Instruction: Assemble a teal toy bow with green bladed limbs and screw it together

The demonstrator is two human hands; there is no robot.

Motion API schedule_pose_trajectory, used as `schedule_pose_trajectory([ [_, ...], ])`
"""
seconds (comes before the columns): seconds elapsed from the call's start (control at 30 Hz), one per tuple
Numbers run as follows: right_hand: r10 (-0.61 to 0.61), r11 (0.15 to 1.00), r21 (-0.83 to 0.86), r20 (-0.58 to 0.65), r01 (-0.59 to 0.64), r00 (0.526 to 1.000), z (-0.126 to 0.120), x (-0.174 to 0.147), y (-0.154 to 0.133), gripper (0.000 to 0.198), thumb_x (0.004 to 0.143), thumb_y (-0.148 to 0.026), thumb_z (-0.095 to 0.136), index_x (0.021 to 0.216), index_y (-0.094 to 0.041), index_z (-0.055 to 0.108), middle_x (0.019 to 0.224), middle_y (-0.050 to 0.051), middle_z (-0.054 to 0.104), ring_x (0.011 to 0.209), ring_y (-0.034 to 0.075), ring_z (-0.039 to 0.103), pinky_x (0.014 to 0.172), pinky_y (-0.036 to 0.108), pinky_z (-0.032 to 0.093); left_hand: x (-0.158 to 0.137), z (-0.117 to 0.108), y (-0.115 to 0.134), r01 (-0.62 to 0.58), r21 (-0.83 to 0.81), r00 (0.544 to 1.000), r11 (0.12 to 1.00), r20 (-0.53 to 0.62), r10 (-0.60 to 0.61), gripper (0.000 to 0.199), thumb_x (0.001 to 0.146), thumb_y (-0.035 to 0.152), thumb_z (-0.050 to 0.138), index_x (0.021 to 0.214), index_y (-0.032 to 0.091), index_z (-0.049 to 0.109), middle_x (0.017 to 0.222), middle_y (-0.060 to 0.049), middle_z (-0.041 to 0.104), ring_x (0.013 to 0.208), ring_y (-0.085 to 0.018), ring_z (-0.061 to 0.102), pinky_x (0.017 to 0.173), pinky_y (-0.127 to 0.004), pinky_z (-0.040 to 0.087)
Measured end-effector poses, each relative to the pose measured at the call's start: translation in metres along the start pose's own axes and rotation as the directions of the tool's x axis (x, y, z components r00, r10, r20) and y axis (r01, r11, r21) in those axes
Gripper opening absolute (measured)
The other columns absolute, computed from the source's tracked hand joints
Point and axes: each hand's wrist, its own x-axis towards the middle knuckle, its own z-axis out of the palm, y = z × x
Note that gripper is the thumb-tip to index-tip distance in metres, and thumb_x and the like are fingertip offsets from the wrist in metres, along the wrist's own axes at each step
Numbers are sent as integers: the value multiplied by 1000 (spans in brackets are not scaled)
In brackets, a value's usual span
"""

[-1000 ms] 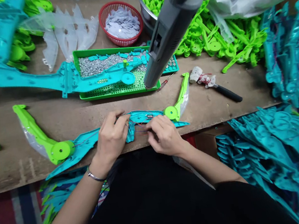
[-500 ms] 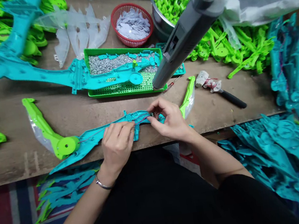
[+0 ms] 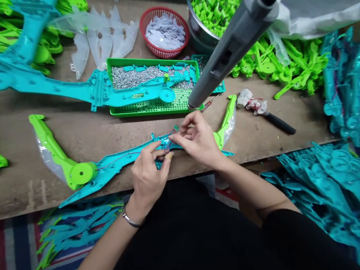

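A long blue plastic shell lies along the table's front edge, its inner side up. Thin red and blue wires run along it and bunch in a small loop near its middle. My right hand pinches these wires between thumb and fingers. On the loop's other side, my left hand has its thumb and fingertips closed around the wires, partly hiding the shell. Just beyond the right fingertips, a small green piece, perhaps a circuit board, shows at the wires. Green curved arms join the shell at both ends.
Behind the shell stands a green tray of screws, with another blue shell resting across it. A grey tool hangs down over the tray's right end. To the right lies a black-handled hammer with a wrapped head. Beyond are a red basket and green part piles.
My left hand has drawn back slightly, its thumb now opened out from the shell. The wires have gathered into a loop between my hands, and the small green piece has come into sight.
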Motion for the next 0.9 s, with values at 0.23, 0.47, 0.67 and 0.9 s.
schedule_pose_trajectory([
  [0.23, -152, 944, -278, 100, 175, 983, -11, -24, -17, 17, 79, -16, 62, 92, -22, 53, 82, -2, 67, 74, 12, 65, 70, 27, 53, 4, 2, 1, 9, 11, 1000, 1000, -19, -9, 66, 89, 26, 71, 145, 17, 36, 89, -2, 76, 79, -18, 75, 72, -29, 57],
  [0.47, -173, 867, -448, 142, 219, 975, -9, -26, -21, 12, 86, -17, 58, 95, -22, 55, 87, 0, 75, 86, 18, 70, 83, 36, 45, 2, -1, -4, -30, 106, 999, 994, -13, 31, 68, 93, 28, 66, 151, 17, 30, 86, -3, 77, 79, -19, 74, 78, -33, 55],
  [0.67, -198, 821, -504, 188, 267, 962, -9, -24, -21, 19, 86, -13, 56, 102, -22, 54, 97, 2, 76, 97, 22, 66, 87, 39, 40, -4, -5, 0, -62, -2, 994, 998, 90, 62, 83, 92, 25, 62, 157, 16, 12, 104, -10, 76, 98, -24, 73, 93, -41, 53],
  [0.9, -142, 908, -349, 265, 232, 954, -10, -22, -22, 39, 84, -30, 70, 115, -23, 49, 113, 7, 74, 107, 23, 71, 92, 40, 50, -6, -4, 0, -119, -86, 981, 989, 143, 130, 79, 95, 13, 47, 158, 15, -1, 110, -11, 75, 111, -25, 69, 101, -47, 50],
])
